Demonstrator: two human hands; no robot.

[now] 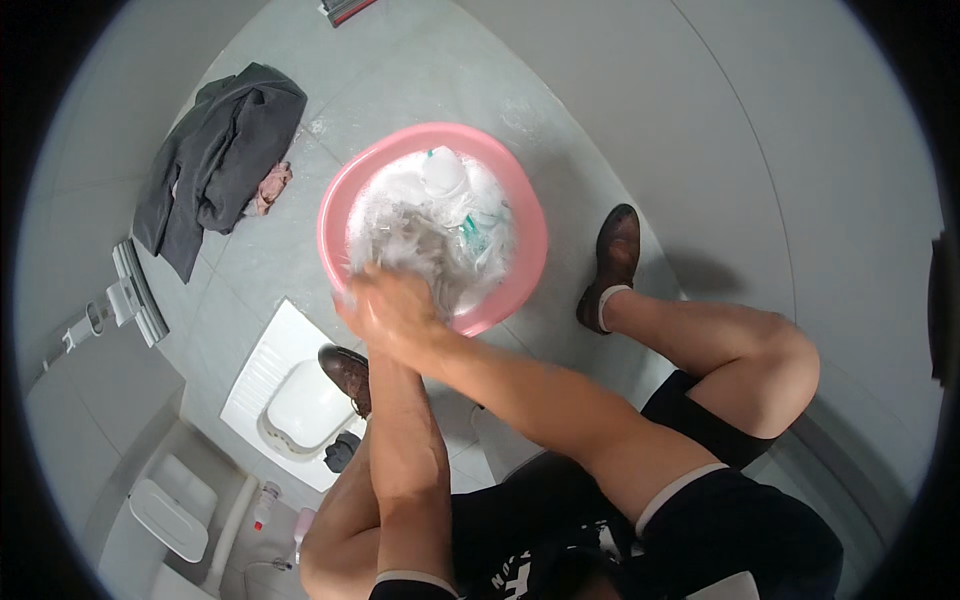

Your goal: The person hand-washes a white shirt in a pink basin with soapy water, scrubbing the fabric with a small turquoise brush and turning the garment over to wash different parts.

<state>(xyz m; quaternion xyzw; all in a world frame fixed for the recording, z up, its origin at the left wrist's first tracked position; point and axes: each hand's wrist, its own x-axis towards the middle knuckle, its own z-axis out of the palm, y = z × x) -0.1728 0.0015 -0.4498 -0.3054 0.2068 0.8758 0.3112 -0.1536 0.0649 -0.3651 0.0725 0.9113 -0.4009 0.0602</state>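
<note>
Both my hands meet at the near left rim of a round pink basin [532,225] full of suds and wet laundry. My right hand [398,308] crosses over the left one, its fingers curled against a wet greyish-white cloth [410,240]. Motion smears the fingers. Mostly covered by the right, my left hand [352,312] shows only a blurred edge, so its grip is hidden. Deeper in the basin lie white fabric [443,175] under foam and a piece with green-teal markings [474,236].
Dark grey clothing [225,140] and a small pink cloth [268,188] lie on the tiled floor at the left. A white squat toilet [262,375] is near my left shoe [345,372]. A squeegee mop [140,290] leans left; my right shoe [618,250] stands right of the basin.
</note>
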